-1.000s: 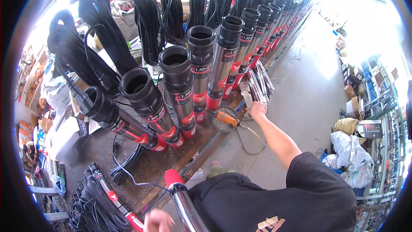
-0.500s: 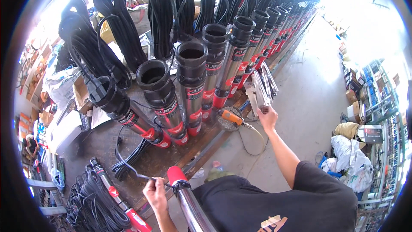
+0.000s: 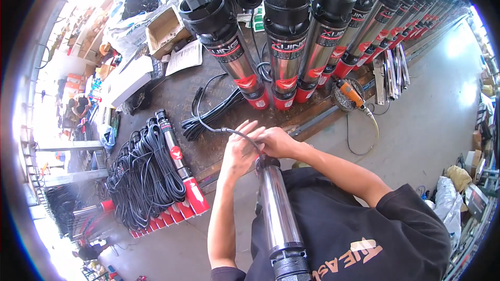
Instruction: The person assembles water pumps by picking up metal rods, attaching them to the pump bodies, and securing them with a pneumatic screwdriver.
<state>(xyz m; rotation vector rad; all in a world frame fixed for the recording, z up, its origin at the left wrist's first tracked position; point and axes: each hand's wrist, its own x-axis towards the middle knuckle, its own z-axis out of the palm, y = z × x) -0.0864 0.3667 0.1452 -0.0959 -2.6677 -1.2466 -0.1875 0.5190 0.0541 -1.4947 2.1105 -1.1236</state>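
A steel submersible pump (image 3: 277, 205) leans against my body, its red end (image 3: 259, 159) up near my hands and its black outlet (image 3: 291, 264) at the lower edge. My left hand (image 3: 239, 148) is beside the red end with fingers stretched out; the black cable (image 3: 216, 130) runs across it. My right hand (image 3: 278, 142) is closed at the red end, fingertips meeting the left hand; what it pinches is hidden. The cable leads to a coil (image 3: 211, 114) on the workbench (image 3: 172, 91).
Upright pumps (image 3: 285, 36) line the bench edge. An orange power tool (image 3: 351, 93) with a hose sits right of them, beside a bundle of metal strips (image 3: 394, 73). Several pumps with coiled cables (image 3: 148, 177) lie at left. A cardboard box (image 3: 164, 28) and papers (image 3: 184, 58) stand behind.
My right hand has come back from the metal strips to the pump's red end. My left hand has gone from pinching the cable to stretched fingers. The view has swung left.
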